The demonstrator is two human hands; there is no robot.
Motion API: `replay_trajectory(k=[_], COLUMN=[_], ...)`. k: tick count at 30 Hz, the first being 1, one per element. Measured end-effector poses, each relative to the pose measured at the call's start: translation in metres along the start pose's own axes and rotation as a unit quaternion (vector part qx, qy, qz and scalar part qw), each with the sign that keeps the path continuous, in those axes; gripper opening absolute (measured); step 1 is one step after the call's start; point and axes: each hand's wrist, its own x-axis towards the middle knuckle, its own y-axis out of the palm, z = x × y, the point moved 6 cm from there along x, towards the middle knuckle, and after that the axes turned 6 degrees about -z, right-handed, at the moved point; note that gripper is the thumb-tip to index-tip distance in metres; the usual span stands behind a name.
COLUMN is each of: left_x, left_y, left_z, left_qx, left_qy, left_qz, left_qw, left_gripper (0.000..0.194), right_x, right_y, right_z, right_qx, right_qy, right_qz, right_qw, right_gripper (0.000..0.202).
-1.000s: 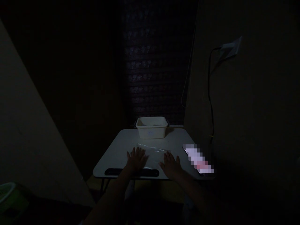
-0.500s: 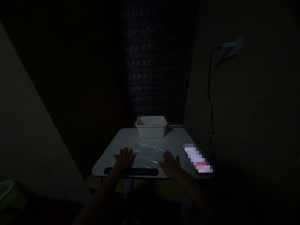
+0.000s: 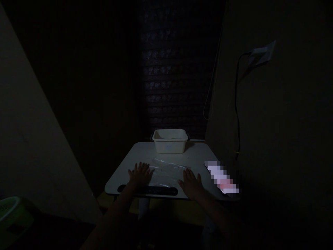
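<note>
A clear plastic sheet or bag [image 3: 166, 173] lies flat on the pale table [image 3: 140, 151], its creases catching the light. On its left side rests my left hand [image 3: 141, 174], fingers spread. My right hand [image 3: 191, 183] lies at the sheet's right side, palm down, with the fingers stretched out and the thumb apart. Neither hand grips anything. Behind the sheet stands a cream plastic bin [image 3: 170, 146] with dark handles; what is inside is too dim to tell.
At the table's right edge lies a bright, blurred-out phone-like device [image 3: 221, 177]. A black slot strip [image 3: 161, 190] runs along the front edge. A cord [image 3: 237, 104] hangs from a wall socket [image 3: 262, 55]. A green basket [image 3: 15, 215] stands low at the left.
The whole view has shifted slightly, so things sit a little further right. Both hands stay on the sheet, with hardly any movement against the table.
</note>
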Motion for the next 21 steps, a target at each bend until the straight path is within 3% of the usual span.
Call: replay_trajectory(k=[3, 7, 10, 14, 21], left_x=[0.004, 0.008, 0.008, 0.009, 0.008], left_y=[0.002, -0.001, -0.001, -0.002, 0.003], left_z=[-0.020, -0.051, -0.062, -0.059, -0.037], left_qx=[0.007, -0.011, -0.021, -0.017, -0.008], left_qy=[0.001, 0.034, 0.035, 0.018, -0.001], left_qz=[0.032, 0.017, 0.032, 0.046, 0.040], left_qw=[0.999, 0.999, 0.999, 0.999, 0.999], left_gripper=[0.042, 0.045, 0.046, 0.049, 0.047], right_x=[0.000, 0.000, 0.001, 0.000, -0.001], right_y=[-0.001, -0.001, -0.001, -0.003, -0.005], right_z=[0.000, 0.000, 0.001, 0.002, 0.002], right_qx=[-0.004, -0.004, -0.003, -0.004, 0.002], right_qy=[-0.002, 0.001, 0.002, 0.003, 0.003], right_qz=[-0.008, -0.012, -0.006, 0.001, -0.001], right_qw=[1.000, 1.000, 1.000, 1.000, 1.000], right_gripper=[0.060, 0.060, 0.061, 0.061, 0.061])
